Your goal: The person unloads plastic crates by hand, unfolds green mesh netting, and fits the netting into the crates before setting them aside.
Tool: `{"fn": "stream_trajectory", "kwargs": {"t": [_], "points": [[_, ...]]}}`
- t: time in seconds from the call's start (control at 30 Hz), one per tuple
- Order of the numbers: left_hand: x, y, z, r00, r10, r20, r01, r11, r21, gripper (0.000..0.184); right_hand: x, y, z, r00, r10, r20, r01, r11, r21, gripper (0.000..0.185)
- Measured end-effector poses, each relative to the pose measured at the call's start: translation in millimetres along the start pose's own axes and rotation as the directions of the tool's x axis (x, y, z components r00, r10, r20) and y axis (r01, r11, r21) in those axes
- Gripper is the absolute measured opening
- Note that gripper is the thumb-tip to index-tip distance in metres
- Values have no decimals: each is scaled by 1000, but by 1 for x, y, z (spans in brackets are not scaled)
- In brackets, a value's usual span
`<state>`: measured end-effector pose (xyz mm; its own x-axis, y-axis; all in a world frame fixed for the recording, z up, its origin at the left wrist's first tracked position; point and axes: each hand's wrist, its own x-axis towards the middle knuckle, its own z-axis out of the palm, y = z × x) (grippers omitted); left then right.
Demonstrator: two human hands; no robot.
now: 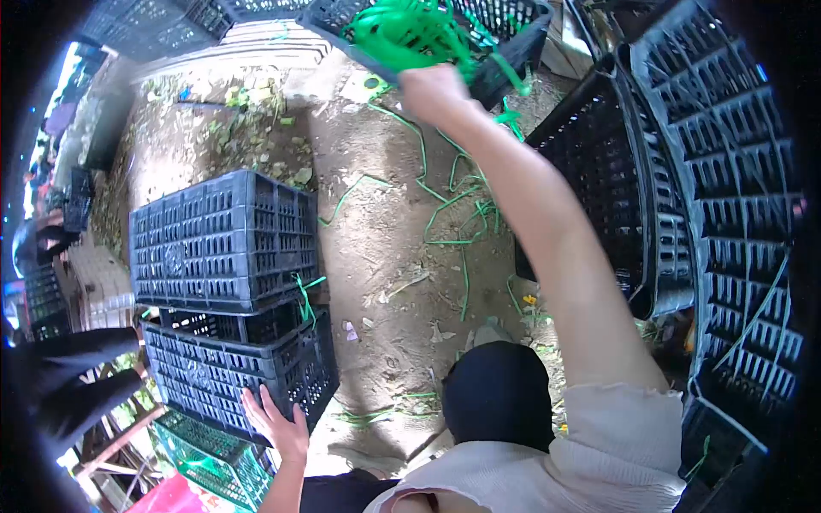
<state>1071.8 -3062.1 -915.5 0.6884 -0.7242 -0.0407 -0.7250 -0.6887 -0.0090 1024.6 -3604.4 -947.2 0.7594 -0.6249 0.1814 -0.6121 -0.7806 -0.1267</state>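
Note:
My right arm stretches far forward, and my right hand (432,87) is at the edge of a black plastic crate (505,73) piled with green plastic strapping (428,34). That hand is closed on some of the strapping, which is smeared by motion; the fingertips are hidden. At the lower left, my left hand (278,425) lies with fingers spread against the side of a black crate (214,368). Another black crate (192,244) is stacked on top of it, slightly offset. A piece of green strap (306,299) hangs tied at the corner between these two crates.
Loose green straps (453,201) and litter lie on the dirt ground (376,256). Tall black crates (590,179) stand at the right, with more crates (744,197) beside them. A green crate (209,457) sits lower left, near a person's dark-clothed legs (77,376).

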Motion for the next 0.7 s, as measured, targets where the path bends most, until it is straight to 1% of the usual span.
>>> {"fn": "stream_trajectory", "kwargs": {"t": [0.03,0.07,0.1,0.13,0.2,0.27,0.3,0.37,0.4,0.43,0.47,0.5,0.53,0.57,0.6,0.63,0.67,0.7], "points": [[-1,0,0,1000,-4,1,4,1000,-1,70,10,-22,13,999,-37,36,36,999,30,14],[-2,-1,1,1000,-16,21,16,1000,3,69,7,-51,-3,999,-48,13,47,999,20,14],[-2,-2,0,1000,-11,21,11,1000,2,69,5,-68,3,994,-84,-70,85,996,16,14],[-3,-2,-2,1000,-10,23,10,1000,-6,68,-1,-84,-5,994,-18,106,11,998,62,16],[-4,-2,-4,999,5,32,-4,999,-32,67,-15,-94,22,993,-12,114,10,1000,18,16],[-4,-3,-5,1000,10,20,-8,998,-57,66,-26,-114,37,965,147,217,-184,969,163,16],[-4,-4,-4,1000,8,20,-6,997,-78,67,-37,-111,40,981,37,189,-72,980,186,18],[3,-1,-14,1000,22,22,-20,997,-70,67,-52,-91,9,999,36,-18,-29,955,295,18],[12,2,-23,999,29,25,-27,997,-67,67,-57,-79,-14,992,43,-121,2,939,343,19],[32,9,-37,992,101,-79,-103,995,-19,67,-48,-55,-35,986,118,-121,-66,927,370,28],[56,21,-48,984,86,-157,-93,995,-35,66,-30,-13,-26,914,202,-351,-5,873,488,27],[82,24,-50,977,76,-202,-93,993,-76,65,-12,28,-16,783,272,-559,110,824,556,27],[112,31,-53,961,103,-257,-129,988,-84,64,4,63,-32,776,451,-441,-107,783,613,29],[137,37,-52,953,110,-283,-143,985,-100,65,19,107,-22,713,554,-430,-179,737,652,29],[160,35,-41,938,138,-318,-166,984,-62,66,22,125,-31,737,606,-300,-367,732,574,29],[177,31,-27,958,114,-262,-130,990,-46,68,36,175,-6,800,560,-215,-503,821,271,28],[189,31,-14,975,91,-204,-98,995,-29,70,42,211,17,869,489,-78,-484,872,78,25],[193,39,-3,991,40,-129,-32,998,62,71,44,235,33,887,443,126,-426,893,-143,25]]}}
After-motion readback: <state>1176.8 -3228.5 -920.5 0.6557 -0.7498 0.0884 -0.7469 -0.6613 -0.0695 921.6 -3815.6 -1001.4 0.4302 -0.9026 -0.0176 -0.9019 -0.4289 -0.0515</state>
